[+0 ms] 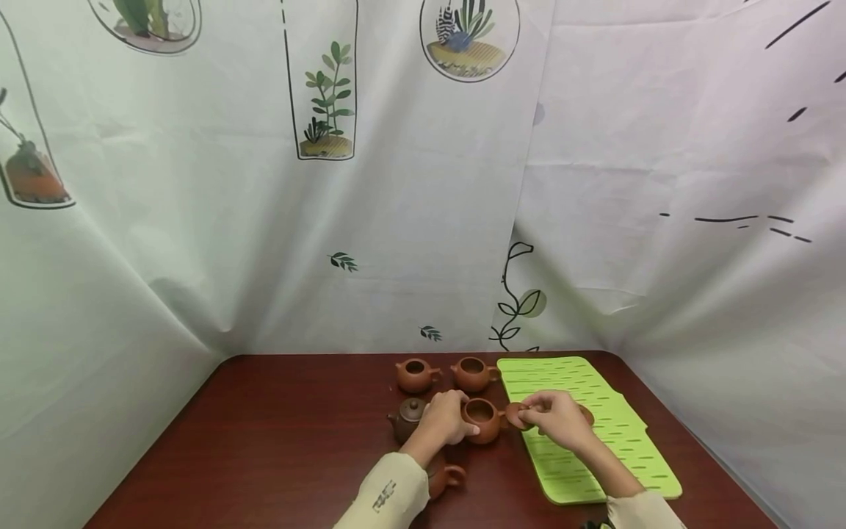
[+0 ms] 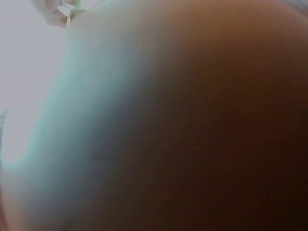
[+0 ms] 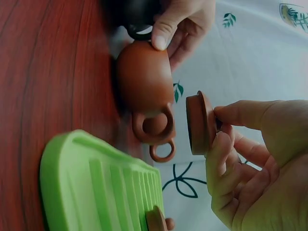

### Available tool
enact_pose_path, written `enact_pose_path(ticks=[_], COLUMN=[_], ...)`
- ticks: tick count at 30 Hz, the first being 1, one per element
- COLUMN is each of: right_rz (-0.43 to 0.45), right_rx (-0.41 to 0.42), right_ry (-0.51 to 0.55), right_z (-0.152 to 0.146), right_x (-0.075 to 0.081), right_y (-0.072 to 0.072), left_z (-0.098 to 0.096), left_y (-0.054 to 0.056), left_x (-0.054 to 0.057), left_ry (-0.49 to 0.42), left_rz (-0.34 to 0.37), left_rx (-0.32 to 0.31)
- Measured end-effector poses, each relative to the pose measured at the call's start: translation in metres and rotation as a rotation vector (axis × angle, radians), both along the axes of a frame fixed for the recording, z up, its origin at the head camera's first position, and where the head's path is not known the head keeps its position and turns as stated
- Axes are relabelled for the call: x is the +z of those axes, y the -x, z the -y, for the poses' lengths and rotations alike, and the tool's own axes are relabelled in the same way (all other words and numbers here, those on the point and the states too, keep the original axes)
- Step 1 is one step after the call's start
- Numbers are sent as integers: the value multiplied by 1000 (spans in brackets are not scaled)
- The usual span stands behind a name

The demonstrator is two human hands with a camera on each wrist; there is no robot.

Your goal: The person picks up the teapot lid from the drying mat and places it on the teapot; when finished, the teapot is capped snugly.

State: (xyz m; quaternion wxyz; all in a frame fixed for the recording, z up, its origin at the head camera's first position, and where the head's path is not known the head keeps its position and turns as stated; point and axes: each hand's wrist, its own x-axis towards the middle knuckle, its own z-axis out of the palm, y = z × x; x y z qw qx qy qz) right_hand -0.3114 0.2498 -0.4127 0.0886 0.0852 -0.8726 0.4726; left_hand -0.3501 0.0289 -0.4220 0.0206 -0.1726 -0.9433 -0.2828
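Note:
My left hand (image 1: 444,420) grips an open reddish-brown clay teapot (image 1: 485,425) by its rim, thumb at the near side. The teapot stands on the table with its loop handle toward the right. Just right of it, my right hand (image 1: 558,420) pinches a round clay lid (image 1: 518,416) by its knob. In the right wrist view that lid (image 3: 195,125) is held apart from the teapot (image 3: 144,77), with its underside toward the pot. Brown blur fills most of the left wrist view.
Two lidless clay teapots (image 1: 414,375) (image 1: 472,373) stand at the back. A dark lidded teapot (image 1: 408,420) is left of my left hand, and another reddish teapot (image 1: 453,476) is partly behind the sleeve. On the green ridged mat (image 1: 595,455) lies another lid (image 3: 155,220).

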Motion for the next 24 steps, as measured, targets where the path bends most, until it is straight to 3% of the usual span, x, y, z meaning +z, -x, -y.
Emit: enact_pose_path(ticks=[24], right_rz=[-17], right_rx=[12], right_ry=[1], right_z=[30], right_x=[-4], right_y=[19], left_z=[-1], left_y=[1], left_x=[-4], left_ry=[6], left_rz=[-15], left_rx=[0])
